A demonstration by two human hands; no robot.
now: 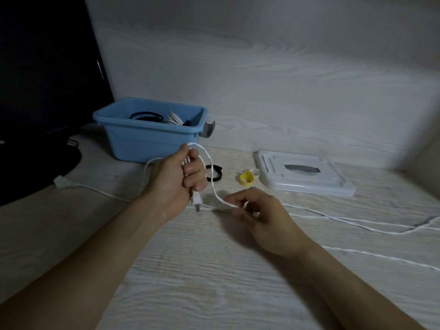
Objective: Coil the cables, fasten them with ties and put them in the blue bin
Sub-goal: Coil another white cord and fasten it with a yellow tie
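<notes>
My left hand grips several loops of a white cable, and its plug hangs below my fist. A strand runs down from the loops to my right hand, which pinches it just above the table. From there the loose cable trails to the right over the tabletop. The blue bin stands behind my left hand with a black coil and a white coil inside. A black tie ring and a yellow tie lie between the bin and the lid.
A white bin lid lies flat at the right. A dark monitor and black items stand at the left, with a white connector on the table beside them. A pale wall rises behind.
</notes>
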